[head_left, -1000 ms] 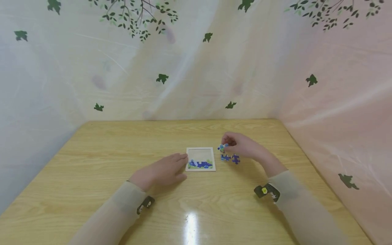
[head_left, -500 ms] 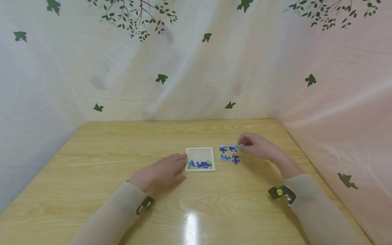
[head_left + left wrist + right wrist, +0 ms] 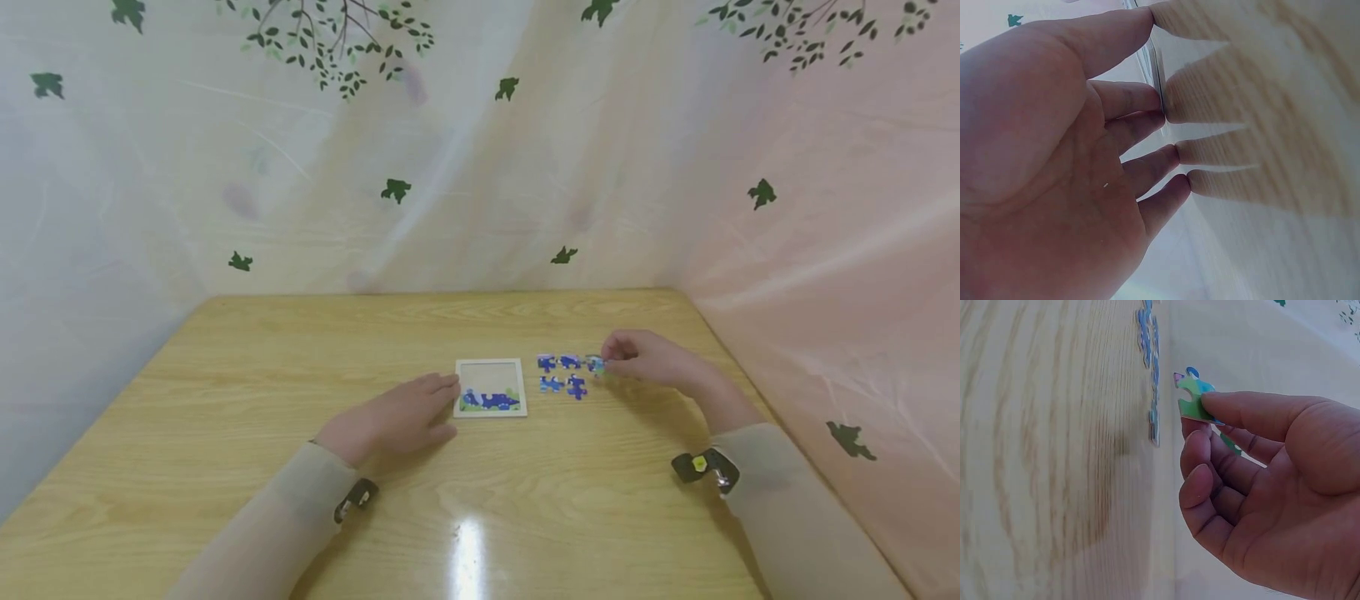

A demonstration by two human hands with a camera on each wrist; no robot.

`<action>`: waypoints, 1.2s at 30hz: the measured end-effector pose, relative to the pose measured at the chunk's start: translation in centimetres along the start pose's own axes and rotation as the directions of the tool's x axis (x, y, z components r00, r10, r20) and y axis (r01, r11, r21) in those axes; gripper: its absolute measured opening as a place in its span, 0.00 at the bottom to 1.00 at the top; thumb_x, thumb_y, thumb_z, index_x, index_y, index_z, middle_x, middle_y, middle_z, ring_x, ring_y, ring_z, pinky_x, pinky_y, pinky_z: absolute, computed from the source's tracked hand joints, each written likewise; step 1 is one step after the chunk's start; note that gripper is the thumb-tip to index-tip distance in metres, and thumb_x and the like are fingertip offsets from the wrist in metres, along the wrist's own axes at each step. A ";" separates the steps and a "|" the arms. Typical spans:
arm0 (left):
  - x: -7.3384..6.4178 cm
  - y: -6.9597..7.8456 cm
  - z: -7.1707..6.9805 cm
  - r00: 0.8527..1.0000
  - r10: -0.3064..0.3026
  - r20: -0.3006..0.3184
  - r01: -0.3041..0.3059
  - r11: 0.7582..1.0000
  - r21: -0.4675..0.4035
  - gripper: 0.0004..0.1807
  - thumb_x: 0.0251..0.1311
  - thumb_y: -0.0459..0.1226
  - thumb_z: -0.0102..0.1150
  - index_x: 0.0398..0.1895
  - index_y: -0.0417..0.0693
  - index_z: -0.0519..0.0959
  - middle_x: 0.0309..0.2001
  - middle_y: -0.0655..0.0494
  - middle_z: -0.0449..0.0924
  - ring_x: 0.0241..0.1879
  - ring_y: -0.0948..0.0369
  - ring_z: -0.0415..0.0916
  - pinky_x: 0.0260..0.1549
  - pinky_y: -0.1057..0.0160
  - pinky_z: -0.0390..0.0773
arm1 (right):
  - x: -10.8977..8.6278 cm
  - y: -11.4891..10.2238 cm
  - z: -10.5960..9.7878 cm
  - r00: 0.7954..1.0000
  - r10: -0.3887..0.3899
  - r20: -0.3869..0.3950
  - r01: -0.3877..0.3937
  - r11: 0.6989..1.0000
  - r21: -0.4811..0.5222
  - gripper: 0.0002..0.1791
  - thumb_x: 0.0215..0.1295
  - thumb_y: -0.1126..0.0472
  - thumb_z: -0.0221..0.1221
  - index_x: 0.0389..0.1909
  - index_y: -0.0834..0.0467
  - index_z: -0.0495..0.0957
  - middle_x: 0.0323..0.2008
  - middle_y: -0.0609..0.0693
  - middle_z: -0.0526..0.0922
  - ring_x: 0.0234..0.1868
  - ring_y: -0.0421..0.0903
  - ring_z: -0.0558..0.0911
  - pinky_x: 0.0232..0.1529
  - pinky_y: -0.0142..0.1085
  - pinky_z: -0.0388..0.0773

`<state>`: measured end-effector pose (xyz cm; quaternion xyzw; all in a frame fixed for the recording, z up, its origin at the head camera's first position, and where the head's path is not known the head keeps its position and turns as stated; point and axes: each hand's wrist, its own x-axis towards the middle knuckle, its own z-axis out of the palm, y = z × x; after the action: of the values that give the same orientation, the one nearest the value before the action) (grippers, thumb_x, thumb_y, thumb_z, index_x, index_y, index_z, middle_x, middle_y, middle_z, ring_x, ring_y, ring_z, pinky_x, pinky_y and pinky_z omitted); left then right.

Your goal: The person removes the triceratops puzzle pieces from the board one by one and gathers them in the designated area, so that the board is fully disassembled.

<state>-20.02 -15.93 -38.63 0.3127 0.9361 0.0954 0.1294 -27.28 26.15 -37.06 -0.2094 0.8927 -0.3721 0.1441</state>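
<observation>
My right hand (image 3: pixel 648 360) pinches a puzzle piece (image 3: pixel 1196 403) between thumb and forefinger, at the right end of a small group of loose pieces. The piece is green and blue with a purple corner, and in the right wrist view it is held up off the table. To the left lies a square puzzle frame (image 3: pixel 523 388) with a white border. Joined dark blue and green pieces (image 3: pixel 491 402) fill its lower part; its upper part shows a bare backing. My left hand (image 3: pixel 393 417) rests with extended fingers at the frame's left edge, fingertips (image 3: pixel 1179 181) on the table.
Two loose blue pieces, a left one (image 3: pixel 546 363) and a right one (image 3: pixel 570 362), lie in the back row. Nearer are a light blue piece (image 3: pixel 551 384) and a dark blue piece (image 3: pixel 576 387). Leaf-printed curtains (image 3: pixel 450 233) hang around the wooden table (image 3: pixel 480 492).
My right hand has moved right along the loose pieces. Two blue pieces now lie in the back row where it was, and a green-blue piece is in its fingers. The left hand stays put.
</observation>
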 end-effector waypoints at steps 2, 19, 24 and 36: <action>0.0 0.0 0.0 1.000 0.002 0.000 -0.002 1.000 -0.001 0.38 0.85 0.47 0.55 0.87 0.36 0.59 0.87 0.40 0.55 0.86 0.40 0.51 0.86 0.43 0.51 | 0.0 0.2 0.0 1.000 0.010 0.016 -0.011 1.000 0.016 0.08 0.80 0.65 0.63 0.52 0.65 0.79 0.42 0.56 0.84 0.43 0.51 0.80 0.39 0.40 0.82; 0.2 -0.4 0.3 1.000 0.009 -0.005 -0.009 1.000 0.018 0.38 0.85 0.48 0.54 0.87 0.36 0.59 0.87 0.40 0.55 0.86 0.40 0.51 0.86 0.43 0.52 | 0.2 0.9 0.2 0.992 0.068 0.102 -0.072 0.997 0.029 0.07 0.79 0.64 0.64 0.50 0.64 0.81 0.40 0.53 0.84 0.39 0.49 0.78 0.36 0.36 0.79; 0.3 -0.4 0.3 1.000 0.006 -0.005 -0.006 1.000 0.012 0.38 0.85 0.48 0.54 0.87 0.36 0.59 0.87 0.41 0.55 0.86 0.41 0.51 0.86 0.44 0.52 | 0.2 1.1 0.3 0.994 0.070 0.088 -0.070 0.998 -0.002 0.07 0.79 0.64 0.64 0.50 0.63 0.81 0.41 0.52 0.83 0.40 0.49 0.77 0.36 0.37 0.77; 0.4 -0.4 0.3 1.000 -0.005 0.005 0.004 1.000 0.016 0.39 0.85 0.48 0.55 0.87 0.37 0.59 0.87 0.41 0.55 0.86 0.41 0.51 0.86 0.43 0.52 | 0.4 1.1 0.7 0.997 0.035 0.062 -0.030 0.997 -0.077 0.06 0.77 0.65 0.66 0.47 0.63 0.83 0.39 0.51 0.84 0.40 0.47 0.77 0.40 0.36 0.77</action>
<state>-20.48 -15.94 -39.07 0.3119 0.9372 0.0869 0.1295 -27.67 26.22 -38.39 -0.2117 0.9045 -0.3288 0.1701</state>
